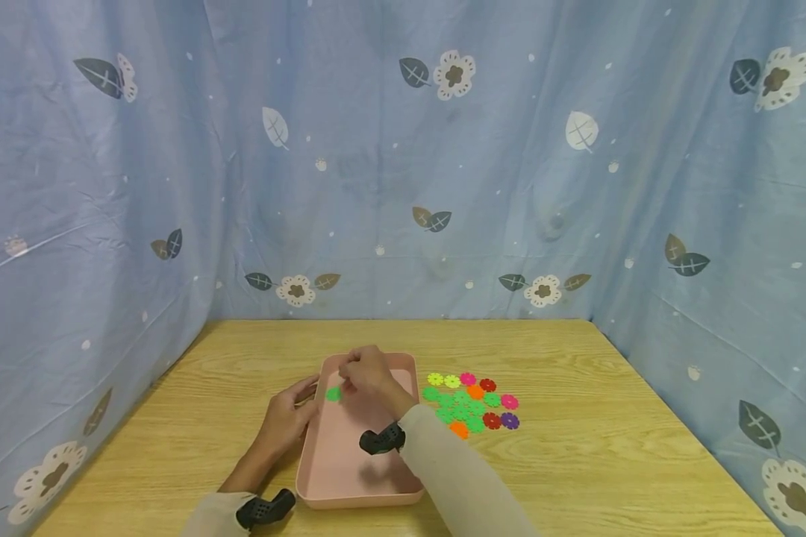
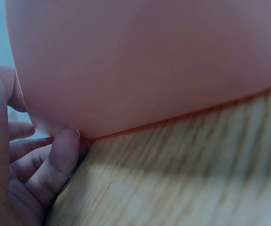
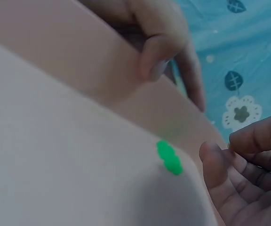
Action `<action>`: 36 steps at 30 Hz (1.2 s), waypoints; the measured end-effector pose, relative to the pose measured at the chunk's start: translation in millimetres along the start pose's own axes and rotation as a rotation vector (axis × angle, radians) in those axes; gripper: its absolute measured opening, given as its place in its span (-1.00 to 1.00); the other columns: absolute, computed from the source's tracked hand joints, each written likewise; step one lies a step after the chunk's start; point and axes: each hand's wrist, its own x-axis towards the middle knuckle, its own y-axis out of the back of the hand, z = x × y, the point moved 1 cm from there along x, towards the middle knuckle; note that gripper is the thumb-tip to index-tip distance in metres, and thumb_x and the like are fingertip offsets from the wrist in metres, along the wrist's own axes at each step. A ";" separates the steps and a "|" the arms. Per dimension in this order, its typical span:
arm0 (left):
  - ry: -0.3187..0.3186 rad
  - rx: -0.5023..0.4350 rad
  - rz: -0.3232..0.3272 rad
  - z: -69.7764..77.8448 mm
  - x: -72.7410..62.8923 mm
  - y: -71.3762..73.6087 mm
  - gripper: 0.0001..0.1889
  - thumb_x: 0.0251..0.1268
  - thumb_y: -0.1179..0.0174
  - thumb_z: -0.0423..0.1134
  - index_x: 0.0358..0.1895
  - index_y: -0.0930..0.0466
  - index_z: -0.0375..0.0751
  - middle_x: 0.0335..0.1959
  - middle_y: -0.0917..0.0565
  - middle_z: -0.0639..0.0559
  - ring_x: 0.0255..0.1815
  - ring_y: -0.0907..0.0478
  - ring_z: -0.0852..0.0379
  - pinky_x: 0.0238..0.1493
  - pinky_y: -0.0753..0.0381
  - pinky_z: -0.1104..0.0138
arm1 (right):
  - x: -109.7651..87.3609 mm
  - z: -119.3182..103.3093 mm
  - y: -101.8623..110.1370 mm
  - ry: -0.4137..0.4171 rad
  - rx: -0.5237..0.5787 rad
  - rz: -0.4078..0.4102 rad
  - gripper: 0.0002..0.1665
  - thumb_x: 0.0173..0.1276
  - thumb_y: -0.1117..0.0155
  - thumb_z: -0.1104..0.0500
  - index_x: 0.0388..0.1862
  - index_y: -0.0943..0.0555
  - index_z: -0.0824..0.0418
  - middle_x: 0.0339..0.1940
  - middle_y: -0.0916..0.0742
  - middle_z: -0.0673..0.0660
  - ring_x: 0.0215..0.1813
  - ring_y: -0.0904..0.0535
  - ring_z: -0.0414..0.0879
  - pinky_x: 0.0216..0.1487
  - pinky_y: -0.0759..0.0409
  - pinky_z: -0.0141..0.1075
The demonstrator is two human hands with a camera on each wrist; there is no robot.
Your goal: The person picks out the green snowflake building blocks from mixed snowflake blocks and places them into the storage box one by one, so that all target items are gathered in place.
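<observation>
A pink rectangular tray [image 1: 356, 477] lies on the table, its long sides running away from me. My left hand [image 1: 285, 419] holds the tray's left wall near the far end; in the right wrist view a fingertip [image 3: 153, 66] of it laps over the rim. Over the far part of the tray is my right hand [image 1: 369, 371], fingers bent and thumb close to the index finger [image 3: 251, 139]. Whether something thin sits between those tips cannot be made out. On the tray floor, just left of that hand, lies a green flower-shaped plastic piece [image 1: 333, 393].
Right of the tray, several flower-shaped pieces [image 1: 460, 411] in green, yellow, pink, red, orange and purple lie flat and close together on the wooden table [image 1: 578, 447]. A blue patterned curtain [image 1: 376, 149] surrounds the table's back and sides.
</observation>
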 end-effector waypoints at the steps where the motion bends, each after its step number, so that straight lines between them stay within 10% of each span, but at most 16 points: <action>1: 0.000 0.003 -0.001 0.5 -0.1 0.1 -0.45 0.42 -0.12 -0.32 0.45 -0.39 -0.32 0.27 -0.58 -0.38 0.12 -0.67 -0.27 -0.18 -0.73 0.30 | -0.2 -1.8 0.9 -0.005 0.003 0.009 -0.85 0.35 -0.26 0.36 -0.20 -0.73 0.41 -0.33 -0.78 0.31 -0.53 -0.73 -0.06 -0.45 -0.73 -0.25; 15: -0.015 0.042 0.021 2.1 -0.3 -1.7 -0.44 0.38 -0.08 -0.35 0.44 -0.39 -0.36 0.24 -0.59 -0.39 0.10 -0.68 -0.27 -0.10 -0.74 0.25 | -25.3 -21.7 28.0 0.036 0.068 0.016 -0.82 0.37 -0.25 0.28 -0.12 -0.73 0.27 -0.10 -0.76 0.30 -0.44 -0.72 -0.01 -0.37 -0.73 -0.14; 36: -0.014 0.062 0.018 0.7 -0.6 -0.1 -0.43 0.36 -0.07 -0.35 0.45 -0.40 -0.32 0.24 -0.61 -0.36 0.12 -0.67 -0.26 -0.12 -0.73 0.27 | -62.4 5.2 94.2 0.019 0.387 0.111 -0.86 0.40 -0.26 0.32 -0.12 -0.67 0.36 -0.28 -0.66 0.16 -0.48 -0.62 -0.04 -0.43 -0.62 -0.32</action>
